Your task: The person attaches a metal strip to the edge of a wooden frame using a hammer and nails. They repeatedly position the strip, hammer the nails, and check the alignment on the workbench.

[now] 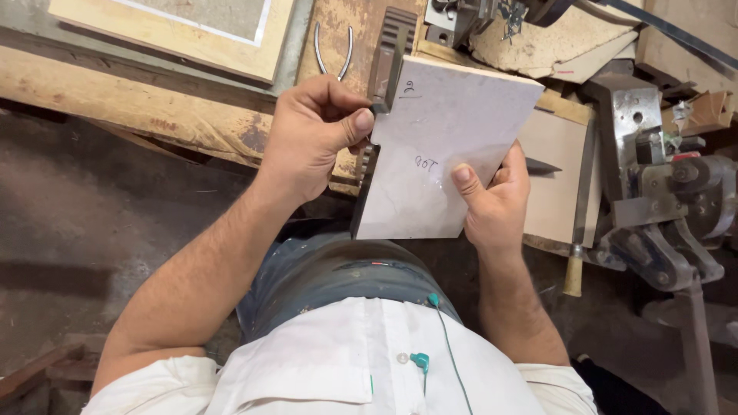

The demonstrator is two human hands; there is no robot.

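A pale grey square tile (442, 146) with handwritten marks is held in front of my body, tilted. My right hand (496, 204) grips its lower right edge, thumb on the face. My left hand (315, 134) pinches the tile's upper left edge together with a dark ribbed tool (388, 54) that runs along that side. A dark pointed object (542, 165) sticks out past my right hand's fingers.
A worn wooden workbench (131, 100) lies ahead with a framed board (192, 27), metal pliers (333, 50) and beige slabs (557, 177). A metal vise-like machine (653, 184) stands at the right, a wooden-handled tool (576, 261) beside it. Dirt floor at the left.
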